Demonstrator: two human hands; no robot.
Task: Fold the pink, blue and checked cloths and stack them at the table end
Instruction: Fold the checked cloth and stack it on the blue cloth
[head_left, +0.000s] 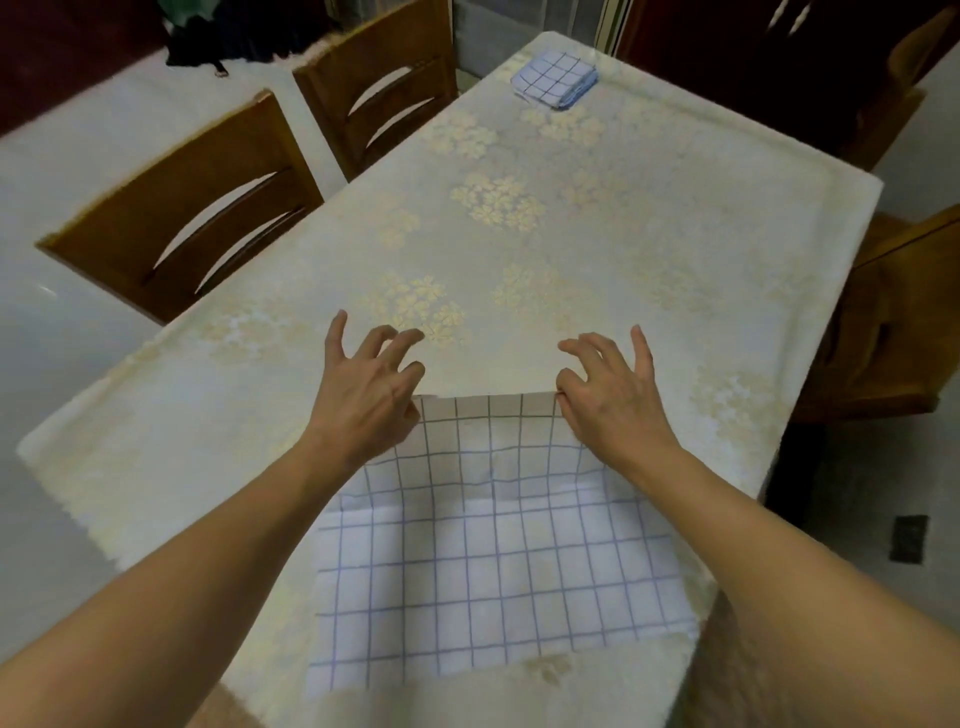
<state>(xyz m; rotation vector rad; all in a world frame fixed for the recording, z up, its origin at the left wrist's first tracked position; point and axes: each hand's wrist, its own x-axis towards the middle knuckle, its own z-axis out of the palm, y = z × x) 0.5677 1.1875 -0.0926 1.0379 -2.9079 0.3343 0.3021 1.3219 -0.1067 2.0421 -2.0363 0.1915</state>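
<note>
A white checked cloth (493, 561) lies spread on the near part of the table (519, 234). Its far edge is raised slightly. My left hand (369, 389) pinches the far left corner between thumb and forefinger, with the other fingers splayed. My right hand (608, 395) pinches the far right corner the same way. At the far end of the table sits a small folded stack (553, 78), with a checked cloth on top and a blue layer showing at its right edge. No pink cloth is visible.
A cream floral tablecloth covers the table. Two wooden chairs (208, 208) (379, 88) stand along the left side. Another wooden chair (898, 312) stands at the right, and a dark one at the far right corner.
</note>
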